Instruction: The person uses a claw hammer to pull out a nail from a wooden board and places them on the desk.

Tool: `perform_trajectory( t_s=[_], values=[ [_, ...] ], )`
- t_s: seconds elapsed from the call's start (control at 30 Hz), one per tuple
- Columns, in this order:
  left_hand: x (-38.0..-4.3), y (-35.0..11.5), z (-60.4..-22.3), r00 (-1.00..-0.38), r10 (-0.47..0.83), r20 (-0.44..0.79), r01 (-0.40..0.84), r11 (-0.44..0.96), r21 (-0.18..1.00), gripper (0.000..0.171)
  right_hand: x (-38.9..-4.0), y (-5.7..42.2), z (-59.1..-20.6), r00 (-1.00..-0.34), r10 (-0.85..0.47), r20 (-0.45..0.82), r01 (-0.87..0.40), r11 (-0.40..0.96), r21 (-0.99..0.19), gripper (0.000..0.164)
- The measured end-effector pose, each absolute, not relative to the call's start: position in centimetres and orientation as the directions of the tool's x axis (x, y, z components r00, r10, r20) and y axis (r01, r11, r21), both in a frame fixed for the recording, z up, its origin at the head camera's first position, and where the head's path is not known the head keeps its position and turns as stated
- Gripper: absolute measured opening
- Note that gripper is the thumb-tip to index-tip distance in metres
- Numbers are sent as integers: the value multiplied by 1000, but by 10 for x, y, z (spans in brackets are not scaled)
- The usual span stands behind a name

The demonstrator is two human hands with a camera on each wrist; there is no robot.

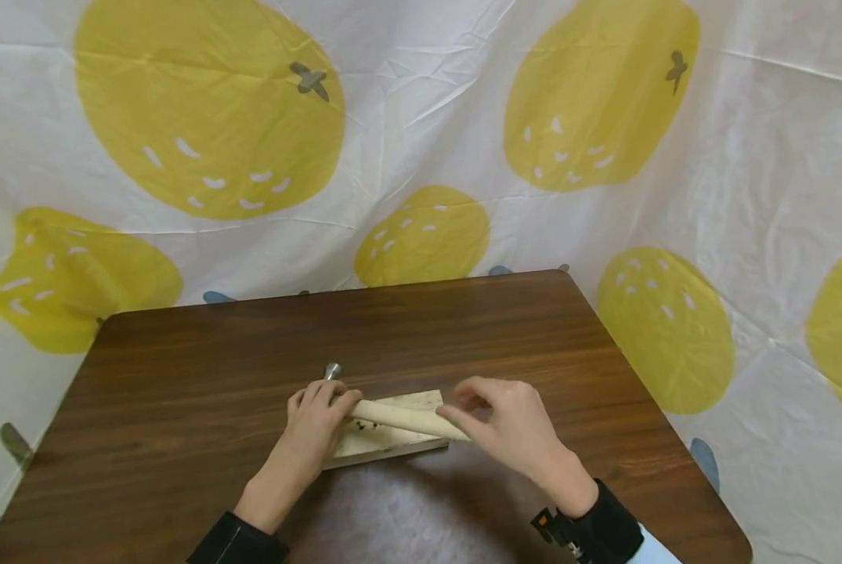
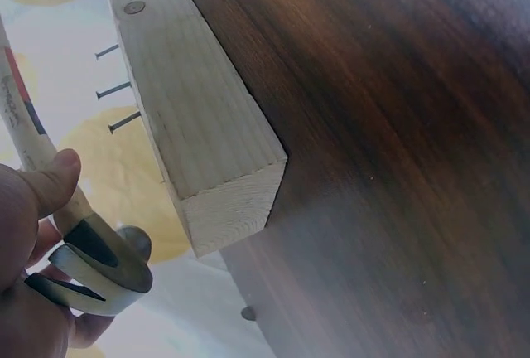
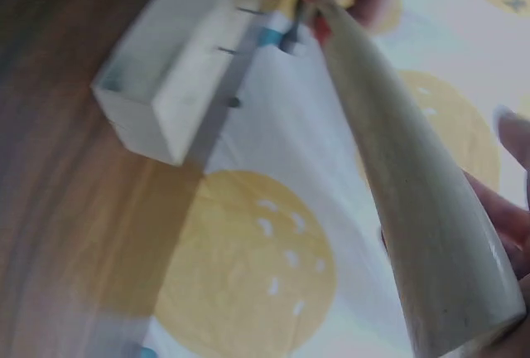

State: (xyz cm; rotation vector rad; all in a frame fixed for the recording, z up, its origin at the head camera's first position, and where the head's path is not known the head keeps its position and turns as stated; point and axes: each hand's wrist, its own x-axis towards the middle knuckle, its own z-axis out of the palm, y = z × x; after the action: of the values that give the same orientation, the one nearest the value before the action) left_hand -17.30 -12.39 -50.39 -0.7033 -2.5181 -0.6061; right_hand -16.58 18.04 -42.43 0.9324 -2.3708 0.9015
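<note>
A claw hammer with a pale wooden handle (image 1: 410, 420) lies across in front of me, over a wooden block (image 1: 385, 453). My left hand (image 1: 318, 411) grips it by the neck, thumb along the wood, right beside the metal claw (image 2: 108, 271). The hammer's shiny head (image 1: 332, 370) pokes out past the left fingers. At the butt end, my right hand (image 1: 508, 423) is loosely spread, its thumb at the handle and some fingers behind it. Several thin nails (image 2: 124, 122) stick out from one face of the block.
The block rests on a dark brown wooden table (image 1: 251, 337) with rounded corners. Behind and beside it hangs a white curtain (image 1: 421, 149) printed with large yellow fruit. A pale glare patch lies on the near part of the tabletop.
</note>
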Motion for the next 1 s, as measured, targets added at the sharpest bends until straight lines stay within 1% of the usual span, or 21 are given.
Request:
perform_trajectory(
  t_s=[0.07, 0.1, 0.2, 0.3, 0.43, 0.57, 0.63, 0.73, 0.87, 1.0],
  values=[
    [-172, -124, -504, -769, 363, 527, 563, 775, 287, 38, -169, 183, -417, -665, -348, 661, -730, 490, -477, 8],
    [-172, -124, -503, -770, 362, 525, 561, 776, 288, 38, -171, 185, -413, -653, -303, 694, -739, 453, -498, 7],
    [-171, -123, -503, -777, 359, 517, 557, 774, 301, 38, -174, 192, -402, -619, -179, 765, -765, 356, -536, 13],
    [-171, -124, -503, -779, 353, 519, 559, 766, 318, 39, -178, 198, -395, -599, -78, 797, -776, 303, -553, 20],
    [-172, -126, -503, -763, 341, 549, 577, 743, 339, 40, -185, 206, -396, -610, 38, 791, -755, 274, -596, 26],
    [-173, -128, -503, -745, 334, 577, 595, 725, 347, 41, -194, 211, -405, -676, 120, 728, -700, 206, -684, 27],
    [-174, -129, -503, -738, 333, 587, 602, 717, 350, 40, -197, 212, -411, -719, 117, 685, -663, 178, -727, 25],
    [-175, -130, -502, -727, 329, 602, 611, 710, 351, 38, -199, 211, -420, -761, 56, 646, -628, 185, -756, 20],
    [-175, -131, -500, -726, 315, 612, 607, 712, 354, 37, -198, 206, -428, -777, -45, 628, -618, 243, -748, 15],
    [-175, -131, -499, -739, 299, 604, 593, 714, 373, 38, -195, 199, -429, -790, -116, 602, -608, 272, -745, 13]
  ],
)
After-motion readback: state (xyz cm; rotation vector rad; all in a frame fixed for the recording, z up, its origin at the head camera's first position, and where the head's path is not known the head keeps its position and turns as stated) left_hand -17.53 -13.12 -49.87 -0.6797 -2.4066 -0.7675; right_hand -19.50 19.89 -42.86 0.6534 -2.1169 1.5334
